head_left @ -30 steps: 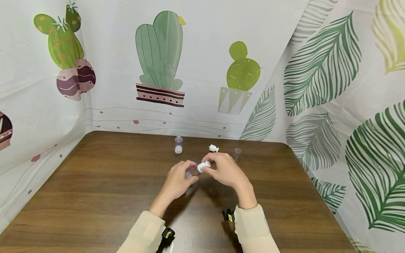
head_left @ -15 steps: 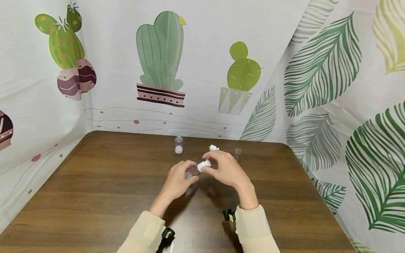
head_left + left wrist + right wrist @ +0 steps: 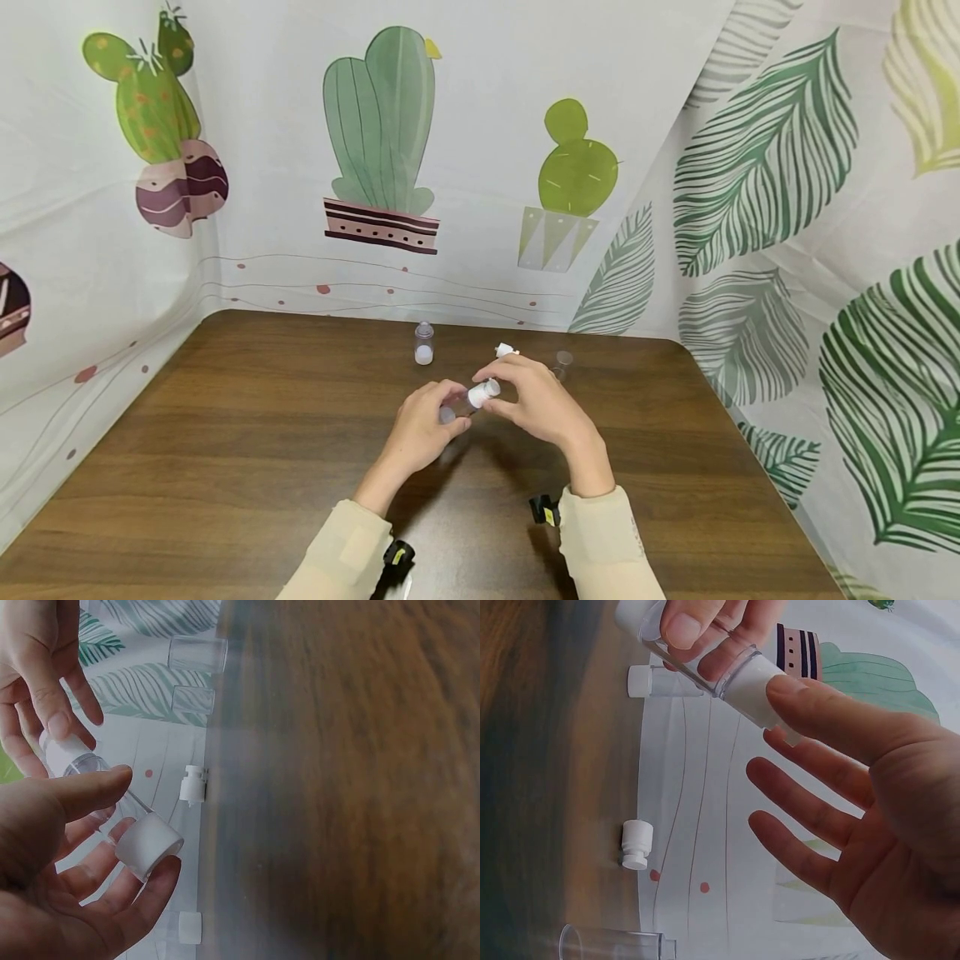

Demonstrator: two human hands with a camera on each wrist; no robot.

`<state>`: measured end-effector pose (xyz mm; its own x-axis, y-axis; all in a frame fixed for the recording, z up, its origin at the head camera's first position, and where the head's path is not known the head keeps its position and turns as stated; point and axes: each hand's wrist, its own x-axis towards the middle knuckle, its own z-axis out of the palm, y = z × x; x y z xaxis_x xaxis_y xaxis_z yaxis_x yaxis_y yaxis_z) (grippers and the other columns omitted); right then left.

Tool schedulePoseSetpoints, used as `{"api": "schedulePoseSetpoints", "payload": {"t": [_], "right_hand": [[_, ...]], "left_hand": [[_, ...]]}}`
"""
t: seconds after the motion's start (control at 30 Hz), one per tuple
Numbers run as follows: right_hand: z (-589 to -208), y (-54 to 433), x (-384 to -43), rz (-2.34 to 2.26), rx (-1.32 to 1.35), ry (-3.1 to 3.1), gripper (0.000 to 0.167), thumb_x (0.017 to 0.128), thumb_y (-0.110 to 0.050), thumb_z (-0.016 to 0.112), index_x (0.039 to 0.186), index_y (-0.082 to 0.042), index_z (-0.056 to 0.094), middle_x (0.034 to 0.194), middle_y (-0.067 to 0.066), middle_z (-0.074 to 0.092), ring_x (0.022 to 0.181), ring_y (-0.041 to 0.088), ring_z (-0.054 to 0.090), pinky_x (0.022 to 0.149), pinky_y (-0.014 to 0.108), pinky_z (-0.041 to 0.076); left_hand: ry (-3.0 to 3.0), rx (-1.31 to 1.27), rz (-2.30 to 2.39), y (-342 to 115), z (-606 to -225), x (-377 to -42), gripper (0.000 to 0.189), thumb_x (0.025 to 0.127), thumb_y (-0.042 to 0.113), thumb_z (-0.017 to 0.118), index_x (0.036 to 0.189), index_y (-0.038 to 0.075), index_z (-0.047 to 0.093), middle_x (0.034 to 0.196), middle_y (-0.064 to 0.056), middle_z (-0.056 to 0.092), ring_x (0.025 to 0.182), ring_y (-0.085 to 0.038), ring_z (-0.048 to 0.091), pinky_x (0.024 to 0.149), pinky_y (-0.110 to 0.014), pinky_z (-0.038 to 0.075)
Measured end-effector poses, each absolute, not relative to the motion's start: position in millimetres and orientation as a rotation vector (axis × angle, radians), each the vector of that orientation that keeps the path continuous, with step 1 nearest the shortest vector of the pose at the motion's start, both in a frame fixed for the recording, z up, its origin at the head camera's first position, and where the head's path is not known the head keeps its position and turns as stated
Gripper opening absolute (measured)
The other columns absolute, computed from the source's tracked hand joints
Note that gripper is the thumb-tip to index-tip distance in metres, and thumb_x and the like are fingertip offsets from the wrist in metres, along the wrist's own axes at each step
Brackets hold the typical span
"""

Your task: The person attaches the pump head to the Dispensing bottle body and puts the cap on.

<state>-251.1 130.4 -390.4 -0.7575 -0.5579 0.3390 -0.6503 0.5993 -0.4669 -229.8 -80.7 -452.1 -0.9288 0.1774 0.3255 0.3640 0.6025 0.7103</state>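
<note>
My left hand (image 3: 423, 425) grips a small clear pump bottle with a white base (image 3: 150, 846) between thumb and fingers, tilted above the table. At its upper end is a white pump top (image 3: 483, 392), which points toward my right hand (image 3: 540, 404). The right thumb and index finger pinch that top, as the right wrist view shows, while the other fingers stand spread away from it. Beyond the right hand lies a second white pump head (image 3: 636, 844), on its side. In the head view the right hand partly covers it.
Near the table's back edge another clear bottle (image 3: 423, 342) with a white base stands upright. A clear cap (image 3: 564, 358) lies behind the right hand, to the right of the loose pump head. Printed fabric (image 3: 480, 167) hangs close behind the brown table (image 3: 262, 433).
The right hand has shifted slightly and its fingers have changed position around the white pump top. The left hand and the bottle stay almost where they were.
</note>
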Motion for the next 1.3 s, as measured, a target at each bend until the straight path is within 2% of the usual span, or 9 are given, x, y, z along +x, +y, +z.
{"api": "schedulePoseSetpoints", "payload": {"t": [0.33,0.63,0.87,1.07,1.3], "right_hand": [[-392.5,128.9,-251.3,0.879,1.055,-2.683,0.03,0.087,-0.002,0.086,0.114,-0.011,0.077,0.113,0.0,0.075,0.106,0.018,0.069,0.095,0.043,0.057],[-393.1,127.9,-252.0,0.85,1.036,-2.698,0.022,0.092,-0.007,0.082,0.114,-0.011,0.077,0.11,-0.001,0.076,0.101,0.016,0.069,0.093,0.04,0.056],[-392.6,127.3,-250.9,0.873,1.008,-2.724,0.02,0.094,-0.01,0.081,0.113,-0.01,0.076,0.106,-0.001,0.075,0.096,0.015,0.067,0.09,0.045,0.057],[-392.4,126.9,-250.3,0.866,0.986,-2.736,0.018,0.095,-0.012,0.081,0.112,-0.011,0.076,0.104,-0.004,0.074,0.094,0.013,0.066,0.087,0.036,0.055],[-391.9,126.2,-249.7,0.891,0.964,-2.74,0.017,0.094,-0.012,0.082,0.11,-0.011,0.077,0.1,-0.005,0.073,0.092,0.018,0.067,0.083,0.034,0.054]], "left_hand": [[-2.612,-0.444,-1.25,-80.1,-451.8,-229.9,0.034,0.085,0.008,0.088,0.116,0.008,0.073,0.112,-0.009,0.074,0.104,-0.026,0.069,0.091,-0.048,0.053],[-2.612,-0.449,-1.248,-79.9,-451.7,-229.8,0.034,0.086,0.009,0.088,0.117,0.009,0.073,0.113,-0.009,0.074,0.106,-0.027,0.069,0.092,-0.049,0.053],[-2.62,-0.456,-1.226,-80.4,-453.7,-230.4,0.034,0.086,0.009,0.088,0.117,0.009,0.073,0.112,-0.008,0.073,0.104,-0.026,0.068,0.091,-0.049,0.053],[-2.622,-0.455,-1.225,-80.8,-453.7,-230.5,0.034,0.086,0.01,0.088,0.117,0.01,0.073,0.112,-0.007,0.073,0.104,-0.025,0.068,0.092,-0.048,0.054],[-2.622,-0.455,-1.231,-80.4,-453.3,-230.0,0.034,0.086,0.009,0.088,0.116,0.009,0.073,0.112,-0.008,0.073,0.103,-0.026,0.068,0.091,-0.049,0.054]]}}
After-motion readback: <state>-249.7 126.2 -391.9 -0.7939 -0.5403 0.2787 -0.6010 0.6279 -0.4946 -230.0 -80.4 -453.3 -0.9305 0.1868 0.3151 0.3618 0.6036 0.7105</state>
